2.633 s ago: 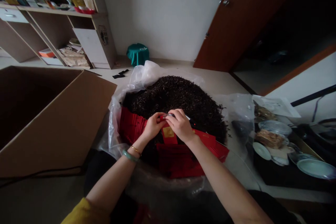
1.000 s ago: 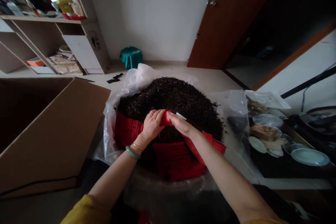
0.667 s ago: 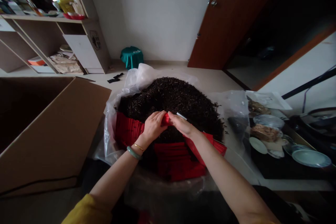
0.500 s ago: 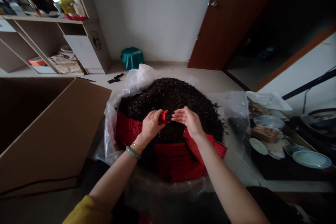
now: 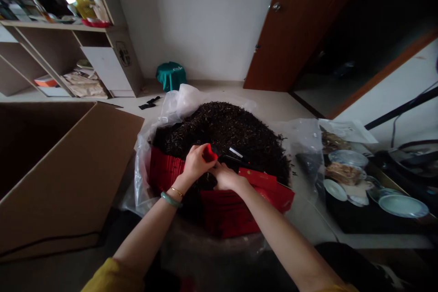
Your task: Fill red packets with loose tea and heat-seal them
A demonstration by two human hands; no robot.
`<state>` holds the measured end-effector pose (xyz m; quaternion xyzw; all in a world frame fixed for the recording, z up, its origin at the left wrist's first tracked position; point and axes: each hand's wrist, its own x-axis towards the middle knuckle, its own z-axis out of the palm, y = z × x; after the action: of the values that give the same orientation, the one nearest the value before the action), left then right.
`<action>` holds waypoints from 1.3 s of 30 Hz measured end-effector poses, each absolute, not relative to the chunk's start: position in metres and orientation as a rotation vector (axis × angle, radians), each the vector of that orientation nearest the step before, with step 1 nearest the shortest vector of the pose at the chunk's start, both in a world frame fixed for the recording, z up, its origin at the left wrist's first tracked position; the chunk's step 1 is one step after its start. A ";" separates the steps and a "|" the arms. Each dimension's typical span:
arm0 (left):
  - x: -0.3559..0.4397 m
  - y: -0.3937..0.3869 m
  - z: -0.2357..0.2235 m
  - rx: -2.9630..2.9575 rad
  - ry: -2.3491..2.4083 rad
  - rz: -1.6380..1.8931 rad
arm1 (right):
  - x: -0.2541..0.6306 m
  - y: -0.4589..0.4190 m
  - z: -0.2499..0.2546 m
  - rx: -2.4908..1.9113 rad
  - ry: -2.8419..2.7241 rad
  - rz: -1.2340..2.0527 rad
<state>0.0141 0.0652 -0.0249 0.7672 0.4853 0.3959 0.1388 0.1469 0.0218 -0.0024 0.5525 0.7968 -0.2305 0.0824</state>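
My left hand (image 5: 196, 164) is closed round a small red packet (image 5: 209, 153), whose open mouth faces up toward me. Just below and right of it is my right hand (image 5: 224, 175), low over the leaves, its fingers bent and partly hidden; whether they hold anything does not show. Both hands are above a big heap of dark, dried tea-like leaves (image 5: 226, 121) in a clear plastic bag (image 5: 142, 178). Rows of red packets (image 5: 166, 169) lie on the heap at the left, with more red packets (image 5: 229, 212) in front and at the right. A dark flat object with a white strip (image 5: 236, 152) rests beyond my right hand.
A large open cardboard box (image 5: 85, 169) stands at the left. On the right, a black tray (image 5: 359, 219) holds dishes and a container of brown pieces. Behind are a teal-covered bin (image 5: 171, 76), a shelf unit (image 5: 116, 64) and a brown door (image 5: 273, 41).
My right hand has moved down and left from beside the packet to below it. The packet has tilted so its mouth shows. The dark object with the white strip has come into sight.
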 end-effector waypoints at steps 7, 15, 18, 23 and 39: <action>0.014 0.067 -0.026 2.163 1.442 1.121 | 0.153 0.013 -0.007 1.717 2.484 -0.630; 0.013 0.066 -0.026 2.194 1.430 1.178 | 0.177 0.026 -0.011 2.079 2.701 -1.244; 0.008 0.064 -0.019 2.323 1.360 1.113 | 0.187 0.030 -0.006 2.223 2.658 -1.655; 0.002 0.064 -0.012 2.401 1.406 0.980 | 0.196 0.029 0.010 2.225 2.084 -2.526; -0.004 0.064 0.004 2.559 1.279 0.785 | 0.169 0.065 0.055 2.324 2.024 -2.784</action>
<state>-0.0042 0.0637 0.0035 0.8593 0.4295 0.2635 0.0877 0.1687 0.0654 0.0547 0.4895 0.4264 -0.5864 -0.4844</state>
